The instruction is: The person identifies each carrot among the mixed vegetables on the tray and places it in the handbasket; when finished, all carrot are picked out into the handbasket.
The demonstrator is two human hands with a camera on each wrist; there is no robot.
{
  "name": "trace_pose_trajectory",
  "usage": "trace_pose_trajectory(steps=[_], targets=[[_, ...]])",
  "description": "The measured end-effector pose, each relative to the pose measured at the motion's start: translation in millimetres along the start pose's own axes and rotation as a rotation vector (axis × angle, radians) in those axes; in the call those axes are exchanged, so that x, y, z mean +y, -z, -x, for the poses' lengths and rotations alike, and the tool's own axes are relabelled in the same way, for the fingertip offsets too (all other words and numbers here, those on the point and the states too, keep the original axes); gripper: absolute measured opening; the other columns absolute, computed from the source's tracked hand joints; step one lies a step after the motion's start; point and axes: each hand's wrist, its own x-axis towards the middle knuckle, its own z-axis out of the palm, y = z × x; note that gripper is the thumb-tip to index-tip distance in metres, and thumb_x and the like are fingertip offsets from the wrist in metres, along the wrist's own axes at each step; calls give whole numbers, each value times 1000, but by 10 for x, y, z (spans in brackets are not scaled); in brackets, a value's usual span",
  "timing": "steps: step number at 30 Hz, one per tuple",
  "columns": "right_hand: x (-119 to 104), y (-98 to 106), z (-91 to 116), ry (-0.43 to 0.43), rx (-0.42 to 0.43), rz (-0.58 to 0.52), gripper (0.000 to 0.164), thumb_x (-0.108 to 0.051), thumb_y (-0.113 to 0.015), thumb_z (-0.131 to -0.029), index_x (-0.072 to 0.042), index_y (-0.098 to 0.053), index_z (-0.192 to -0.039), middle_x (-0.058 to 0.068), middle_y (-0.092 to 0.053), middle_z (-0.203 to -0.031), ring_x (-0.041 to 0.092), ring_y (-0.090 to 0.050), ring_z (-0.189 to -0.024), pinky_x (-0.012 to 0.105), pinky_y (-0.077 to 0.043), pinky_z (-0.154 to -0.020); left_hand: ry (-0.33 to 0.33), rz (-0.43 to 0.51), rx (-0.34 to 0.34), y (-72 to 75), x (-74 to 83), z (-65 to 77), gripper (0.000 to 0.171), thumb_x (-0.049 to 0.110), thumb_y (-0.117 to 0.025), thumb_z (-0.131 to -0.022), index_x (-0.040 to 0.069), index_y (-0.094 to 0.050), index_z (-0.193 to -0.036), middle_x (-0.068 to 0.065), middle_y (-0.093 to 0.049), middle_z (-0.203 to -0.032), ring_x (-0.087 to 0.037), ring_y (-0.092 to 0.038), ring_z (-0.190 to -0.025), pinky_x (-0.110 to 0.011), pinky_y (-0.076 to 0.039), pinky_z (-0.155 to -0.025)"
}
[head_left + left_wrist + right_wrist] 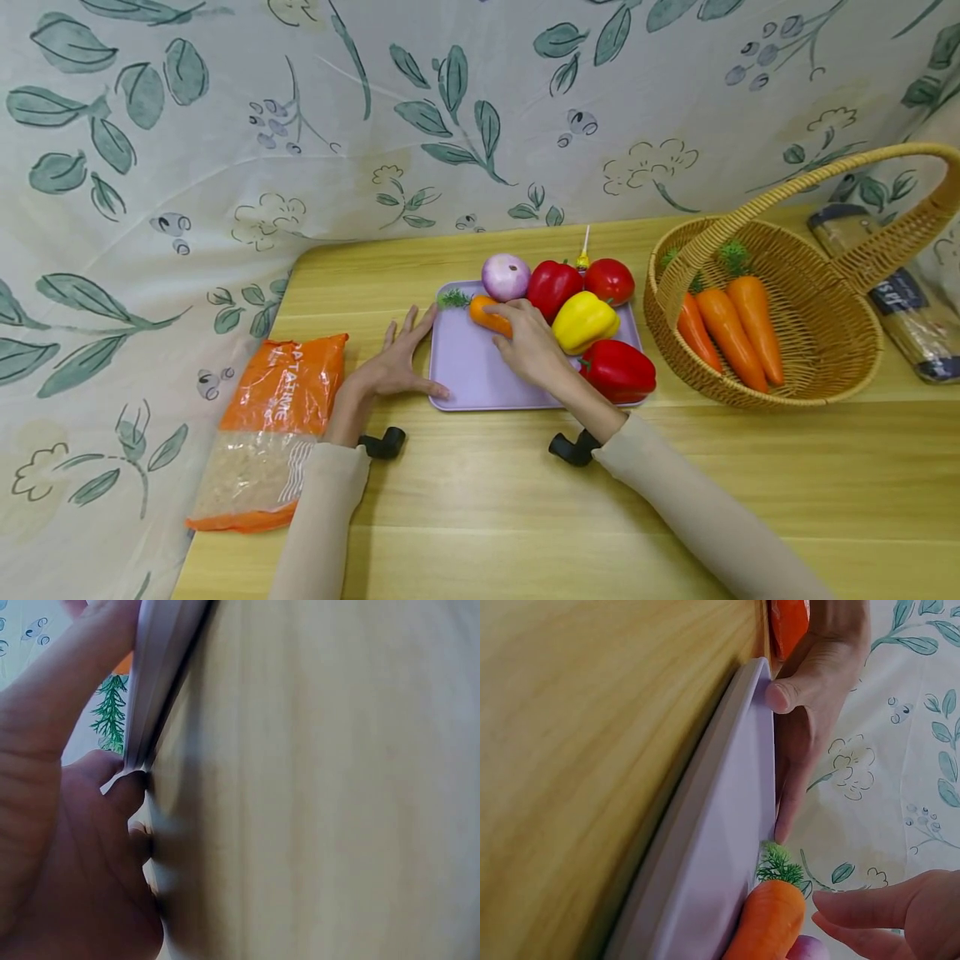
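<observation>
A lilac tray lies on the table. Along its left edge my left hand spreads its fingers, the thumb at the near corner and the fingertips by the far side. An orange carrot with a green top lies across the tray's far left part. Just over it hovers my right hand; in the right wrist view a narrow gap shows between its fingertips and the carrot. Beside that hand are a purple onion, a yellow pepper, two red peppers and a tomato.
At the right stands a wicker basket holding several carrots, with a plastic package behind it. An orange and clear bag lies left of the tray. A small yellow item with a white stick is behind the peppers.
</observation>
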Motion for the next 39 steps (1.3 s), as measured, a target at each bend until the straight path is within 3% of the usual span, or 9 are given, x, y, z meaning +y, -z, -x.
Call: trace_pose_trajectory(steps=[19,22,27,30,33,35,39], targets=[[87,-32,-53,-23,-14,-52,49,-4,-67,-97,-14,-63,-144,18,-59,-144,33,-53,-130,49,-49,-108,-31,-10,10,-4,0,-4,140,47,-95,-70,24,2,-168,-9,6,-177,-33,20,-161,-62,18,-127],[94,-34,-60,-38,-9,-79,49,-2,-67,-96,-16,-64,-144,16,-60,-143,32,-54,-125,46,-53,-100,-31,-11,12,-6,0,-4,139,46,-95,-70,24,2,-168,-8,6,-177,-32,20,-161,-62,18,-127],[122,-56,-83,-26,18,-83,52,5,-66,-93,-16,-66,-141,15,-62,-142,28,-56,-115,31,-51,-83,-39,-12,12,-8,-6,-8,140,46,-95,-71,24,3,-168,-7,5,-177,-31,20,-162,-61,18,-127],[130,-65,-96,-25,15,-84,54,8,-64,-92,-16,-66,-140,14,-63,-144,27,-58,-92,23,-44,-64,-43,-8,12,-7,-15,-12,140,47,-94,-71,23,4,-168,-7,5,-177,-32,19,-162,-62,18,-127],[125,-63,-99,-42,-1,-89,55,8,-63,-92,-17,-65,-141,14,-63,-145,25,-51,-71,20,-35,-50,-41,-4,9,-4,-16,-11,140,48,-94,-71,24,4,-168,-7,5,-177,-32,20,-161,-62,18,-127],[116,-50,-96,-47,-9,-87,55,7,-63,-93,-18,-64,-142,14,-64,-144,24,-47,-65,20,-34,-48,-42,-1,8,-3,-14,-10,141,48,-94,-70,24,4,-168,-7,5,-177,-32,20,-161,-63,19,-127],[106,-7,-71,-32,-38,-85,56,4,-64,-94,-18,-62,-145,16,-63,-144,23,-47,-72,21,-35,-53,-28,-9,5,-1,-13,-3,141,49,-94,-70,26,5,-168,-6,7,-177,-30,21,-161,-61,19,-127]])
